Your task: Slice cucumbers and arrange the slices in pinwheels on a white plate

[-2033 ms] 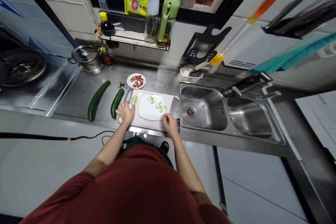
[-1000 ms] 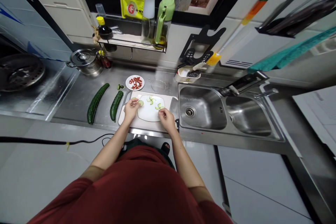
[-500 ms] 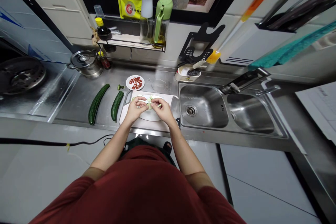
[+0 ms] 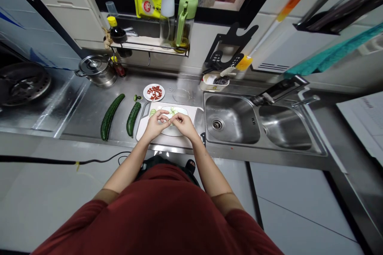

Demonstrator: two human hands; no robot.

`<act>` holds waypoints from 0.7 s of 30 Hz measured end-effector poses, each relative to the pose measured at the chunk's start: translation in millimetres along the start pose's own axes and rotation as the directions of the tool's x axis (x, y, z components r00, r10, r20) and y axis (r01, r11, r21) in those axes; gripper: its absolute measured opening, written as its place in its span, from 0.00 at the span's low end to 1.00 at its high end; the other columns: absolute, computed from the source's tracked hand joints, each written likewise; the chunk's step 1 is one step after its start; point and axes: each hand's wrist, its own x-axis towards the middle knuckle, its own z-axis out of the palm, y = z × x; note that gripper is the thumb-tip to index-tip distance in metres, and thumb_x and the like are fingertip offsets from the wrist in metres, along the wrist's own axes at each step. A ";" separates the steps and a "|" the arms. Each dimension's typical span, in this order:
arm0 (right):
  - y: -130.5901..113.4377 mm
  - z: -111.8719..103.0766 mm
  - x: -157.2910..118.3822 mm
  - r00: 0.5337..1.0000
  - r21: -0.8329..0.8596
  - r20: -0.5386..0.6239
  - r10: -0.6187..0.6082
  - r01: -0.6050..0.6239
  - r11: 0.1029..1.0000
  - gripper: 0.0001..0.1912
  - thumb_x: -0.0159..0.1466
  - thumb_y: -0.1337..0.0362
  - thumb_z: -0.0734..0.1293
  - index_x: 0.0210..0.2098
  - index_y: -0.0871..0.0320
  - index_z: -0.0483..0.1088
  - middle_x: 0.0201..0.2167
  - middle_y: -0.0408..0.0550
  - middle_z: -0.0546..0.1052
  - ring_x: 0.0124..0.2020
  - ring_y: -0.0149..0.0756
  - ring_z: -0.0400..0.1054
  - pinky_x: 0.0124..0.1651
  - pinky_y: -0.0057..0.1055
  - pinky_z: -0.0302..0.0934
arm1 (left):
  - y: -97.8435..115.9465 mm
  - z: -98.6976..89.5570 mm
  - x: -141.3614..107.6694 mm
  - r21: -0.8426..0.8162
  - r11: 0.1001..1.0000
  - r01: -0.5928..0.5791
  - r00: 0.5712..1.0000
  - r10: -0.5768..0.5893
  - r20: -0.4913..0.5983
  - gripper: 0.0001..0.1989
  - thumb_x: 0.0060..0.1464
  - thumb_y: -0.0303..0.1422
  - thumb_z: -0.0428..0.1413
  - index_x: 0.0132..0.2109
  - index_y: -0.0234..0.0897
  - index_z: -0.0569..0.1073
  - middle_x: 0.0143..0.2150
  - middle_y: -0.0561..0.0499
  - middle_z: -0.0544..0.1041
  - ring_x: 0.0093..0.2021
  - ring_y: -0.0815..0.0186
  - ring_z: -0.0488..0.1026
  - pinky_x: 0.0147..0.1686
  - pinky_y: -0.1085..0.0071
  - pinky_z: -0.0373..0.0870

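Note:
My left hand point(image 4: 155, 126) and my right hand point(image 4: 183, 125) meet fingertip to fingertip above a white plate point(image 4: 172, 132). Between their pinched fingers is a pale green cucumber slice point(image 4: 171, 122), mostly covered by the fingertips. More cucumber slices point(image 4: 173, 110) lie at the far side of the plate. The plate rests on a white cutting board point(image 4: 142, 128), where another small group of slices point(image 4: 153, 112) sits beyond my left hand. A knife point(image 4: 203, 138) lies at the board's right end, its dark handle toward me.
Two cucumbers, one long point(image 4: 111, 117) and one shorter point(image 4: 133, 119), lie left of the board. Behind are a small plate of chopped red pieces point(image 4: 154, 93) and green scraps point(image 4: 137, 97). A double sink point(image 4: 231, 121) is at right, a steel pot point(image 4: 97, 71) at back left.
My fingertips have drawn closer together, hiding more of the slice between them. The slices on the plate and left of it show more. The view has shifted slightly.

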 end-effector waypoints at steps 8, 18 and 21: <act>8.7 -3.7 -0.2 0.995 0.040 0.086 0.057 -0.061 0.997 0.11 0.58 0.56 0.65 0.29 0.59 0.70 0.24 0.42 0.72 0.26 0.30 0.62 0.32 0.27 0.57 | -2.1 -1.4 -1.4 0.013 1.000 0.024 1.000 -0.024 0.015 0.19 0.44 0.34 0.62 0.45 0.36 0.72 0.30 0.53 0.75 0.33 0.68 0.72 0.39 0.71 0.65; 3.8 -7.9 -1.8 0.989 -0.049 0.147 -0.011 0.018 0.999 0.12 0.60 0.56 0.63 0.29 0.59 0.69 0.26 0.42 0.71 0.29 0.30 0.62 0.34 0.27 0.56 | -3.0 -7.6 -1.3 0.170 0.984 0.048 0.998 -0.056 0.040 0.11 0.47 0.38 0.60 0.36 0.36 0.78 0.32 0.50 0.78 0.33 0.65 0.73 0.37 0.70 0.68; 5.0 -7.9 -0.8 0.988 -0.055 0.152 -0.004 0.012 0.998 0.11 0.60 0.56 0.63 0.28 0.58 0.69 0.25 0.41 0.71 0.28 0.30 0.61 0.33 0.27 0.56 | -2.4 -8.2 -1.8 0.232 0.973 0.002 0.999 -0.012 0.040 0.11 0.48 0.38 0.59 0.36 0.37 0.78 0.31 0.50 0.78 0.33 0.65 0.73 0.37 0.70 0.67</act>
